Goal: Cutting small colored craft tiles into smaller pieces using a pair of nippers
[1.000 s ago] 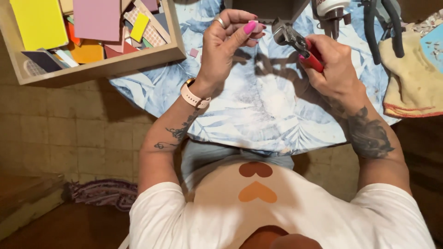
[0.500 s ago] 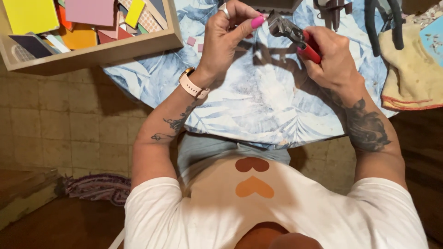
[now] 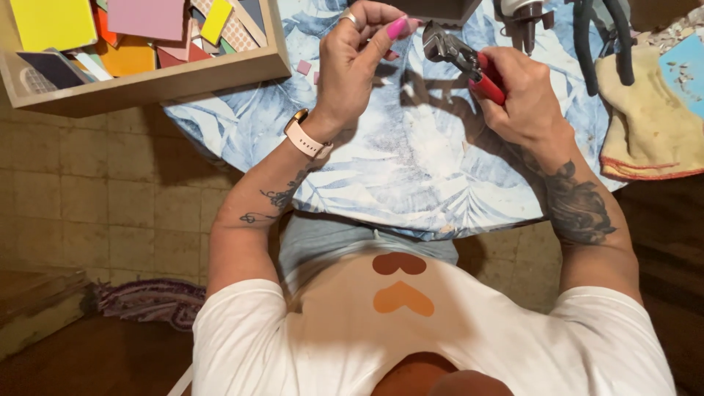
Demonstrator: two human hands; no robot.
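The right hand (image 3: 524,95) is wrapped tight around the red handles of the nippers (image 3: 458,55), up over the blue leaf cloth (image 3: 411,169). The left hand (image 3: 359,62) pinches its finger and thumb together just beside the metal jaws, but what it pinches is too small to see. To cut well, the piece should likely sit straight between the jaws, fingertips back, with a slow squeeze.
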